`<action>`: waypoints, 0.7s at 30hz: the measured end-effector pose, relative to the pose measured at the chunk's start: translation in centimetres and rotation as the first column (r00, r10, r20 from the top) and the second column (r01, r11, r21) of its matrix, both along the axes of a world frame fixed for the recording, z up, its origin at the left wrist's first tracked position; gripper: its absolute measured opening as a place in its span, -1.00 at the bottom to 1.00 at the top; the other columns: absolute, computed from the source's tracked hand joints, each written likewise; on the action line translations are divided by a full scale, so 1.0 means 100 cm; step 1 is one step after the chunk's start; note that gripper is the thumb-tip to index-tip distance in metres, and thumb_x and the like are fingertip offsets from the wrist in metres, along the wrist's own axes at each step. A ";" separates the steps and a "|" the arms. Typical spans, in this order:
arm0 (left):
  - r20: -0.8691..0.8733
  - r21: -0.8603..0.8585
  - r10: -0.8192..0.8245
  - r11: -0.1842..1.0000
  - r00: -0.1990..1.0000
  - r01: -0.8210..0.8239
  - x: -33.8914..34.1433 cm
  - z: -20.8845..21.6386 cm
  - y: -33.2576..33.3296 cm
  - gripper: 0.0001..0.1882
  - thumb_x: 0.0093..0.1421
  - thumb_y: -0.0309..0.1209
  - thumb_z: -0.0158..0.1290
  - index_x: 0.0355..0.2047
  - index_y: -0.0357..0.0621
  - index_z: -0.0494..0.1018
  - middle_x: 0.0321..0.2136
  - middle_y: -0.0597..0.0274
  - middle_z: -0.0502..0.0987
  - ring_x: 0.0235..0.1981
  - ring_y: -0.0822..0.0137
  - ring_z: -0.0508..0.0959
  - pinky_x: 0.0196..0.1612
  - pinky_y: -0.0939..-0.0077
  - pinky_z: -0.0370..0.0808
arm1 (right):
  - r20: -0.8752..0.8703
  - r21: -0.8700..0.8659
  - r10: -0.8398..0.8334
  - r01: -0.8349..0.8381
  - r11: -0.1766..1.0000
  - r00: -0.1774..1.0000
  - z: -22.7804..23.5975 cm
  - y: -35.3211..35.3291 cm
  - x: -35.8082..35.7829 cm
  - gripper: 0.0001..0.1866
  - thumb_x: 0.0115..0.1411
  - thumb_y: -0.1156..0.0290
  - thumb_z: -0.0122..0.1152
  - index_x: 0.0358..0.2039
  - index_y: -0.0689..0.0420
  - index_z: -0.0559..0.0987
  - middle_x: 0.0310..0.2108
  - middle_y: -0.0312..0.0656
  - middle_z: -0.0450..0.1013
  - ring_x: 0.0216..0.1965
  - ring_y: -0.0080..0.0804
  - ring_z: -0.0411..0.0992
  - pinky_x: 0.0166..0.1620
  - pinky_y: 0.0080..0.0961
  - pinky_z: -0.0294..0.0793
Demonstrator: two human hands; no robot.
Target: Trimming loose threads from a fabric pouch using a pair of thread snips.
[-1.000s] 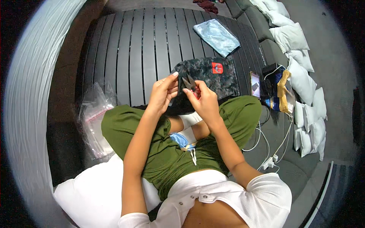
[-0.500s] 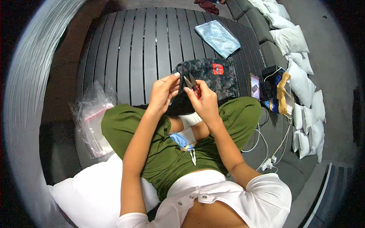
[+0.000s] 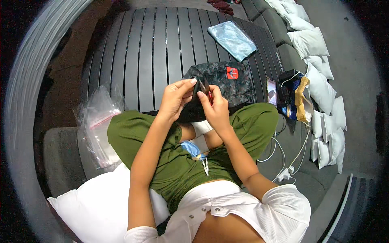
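Note:
A dark camouflage-patterned cloth item (image 3: 219,83) with a red patch lies across the near edge of the slatted table and hangs over toward my lap. My left hand (image 3: 176,99) pinches its upper left edge between thumb and fingertips. Close beside that pinch, my right hand (image 3: 214,107) is closed around small thread snips (image 3: 210,95) with red handles. Their dark blades point up and to the left, against or just beside the pinched cloth edge; whether they touch it I cannot tell. My right fingers cover most of the handles.
The dark slatted table (image 3: 146,60) bears a folded light-blue cloth (image 3: 233,40) at the far right. Clear plastic bags (image 3: 103,133) lie by my left knee, above a white pillow (image 3: 97,202). On the right are a phone (image 3: 271,92), white cables (image 3: 277,150) and several white cushions (image 3: 320,83).
My left hand has shifted slightly right with the pinched cloth edge, nearer the snips. The snips' blades, spread apart before, now look closer together.

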State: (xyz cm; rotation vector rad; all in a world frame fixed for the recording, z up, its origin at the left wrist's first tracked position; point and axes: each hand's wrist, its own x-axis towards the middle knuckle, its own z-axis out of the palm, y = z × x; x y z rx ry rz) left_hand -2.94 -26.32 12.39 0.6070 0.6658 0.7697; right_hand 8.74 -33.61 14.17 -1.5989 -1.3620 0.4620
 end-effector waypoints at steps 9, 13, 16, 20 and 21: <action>-0.027 0.025 -0.030 0.999 0.999 0.031 0.000 0.003 0.001 -0.82 0.08 -0.30 0.10 -0.39 -0.14 0.50 -0.52 0.43 0.50 -0.56 0.69 0.43 -0.50 0.86 0.35 | -0.641 -0.222 -0.048 -0.125 0.967 0.766 0.000 -0.003 0.005 -0.77 0.22 0.30 -0.06 -0.32 0.24 0.36 -0.72 -0.34 0.27 -0.69 -0.68 0.20 -0.63 -0.66 0.18; -0.091 0.092 -0.016 0.995 0.996 0.025 0.001 0.001 -0.001 -0.77 0.09 -0.31 0.08 -0.27 -0.14 0.47 -0.48 0.39 0.51 -0.53 0.67 0.43 -0.47 0.84 0.36 | -0.500 -0.250 -0.070 -0.066 0.966 0.863 0.001 -0.003 0.002 -0.75 0.23 0.28 -0.09 -0.31 0.24 0.37 -0.73 -0.33 0.28 -0.68 -0.67 0.23 -0.62 -0.66 0.20; -0.179 0.124 0.002 0.992 0.984 0.020 0.005 0.012 -0.005 -0.72 0.09 -0.38 0.07 -0.18 -0.16 0.41 -0.44 0.36 0.50 -0.49 0.66 0.43 -0.46 0.84 0.34 | -0.299 -0.137 0.014 -0.057 0.989 0.954 -0.006 -0.004 0.005 -0.76 0.24 0.29 -0.10 -0.31 0.24 0.37 -0.72 -0.32 0.29 -0.67 -0.66 0.23 -0.60 -0.65 0.21; -0.057 0.338 0.051 0.941 0.997 -0.029 0.005 -0.002 -0.003 -0.66 0.08 -0.45 0.07 -0.10 -0.15 0.35 -0.42 0.34 0.48 -0.44 0.66 0.42 -0.43 0.79 0.36 | -0.290 -0.093 0.067 -0.098 0.991 0.955 -0.010 -0.004 0.003 -0.74 0.26 0.26 -0.15 -0.25 0.20 0.36 -0.70 -0.41 0.26 -0.71 -0.80 0.14 -0.66 -0.81 0.08; -0.006 0.385 0.090 0.919 0.996 -0.081 0.007 0.001 -0.004 -0.68 0.07 -0.49 0.06 -0.13 -0.16 0.38 -0.43 0.33 0.47 -0.43 0.63 0.43 -0.40 0.74 0.38 | -0.306 -0.087 0.065 -0.096 0.992 0.950 -0.011 -0.005 0.004 -0.74 0.26 0.26 -0.15 -0.25 0.20 0.36 -0.69 -0.41 0.27 -0.70 -0.80 0.14 -0.65 -0.81 0.09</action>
